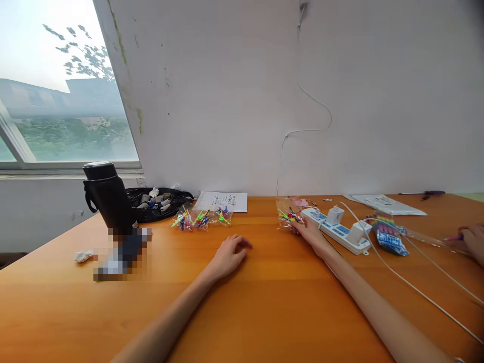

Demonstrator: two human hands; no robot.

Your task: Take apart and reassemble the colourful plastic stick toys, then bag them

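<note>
One clear packet point(287, 214) of small coloured pieces is being gripped at its near right side by the right hand point(308, 232), whose fingers are being kept closed on the plastic. The packet is being held near the back of the bench point(264, 312), just left of a white power strip point(341, 231); whether its lower edge is touching the wood cannot be told. The left hand point(229, 255) is being rested on the bench, well apart from the right, with fingers loosely bent and thumb parted from them. Beyond it, three similar packets point(202, 218) are being seen in a row, in front of a printed sheet point(225, 200). Two white adapters point(335, 216) are being carried by the power strip, and a rainbow-striped packet point(389, 234) is being noted beside its right end. At far right, a slim purple item is being held by a co-worker's hand point(474, 241), partly cut off by the frame. At left, a black flask point(106, 199) is being observed in front of a black plastic bag point(181, 198) with grey objects in it; a patch below the flask is being obscured by pixelation.
</note>
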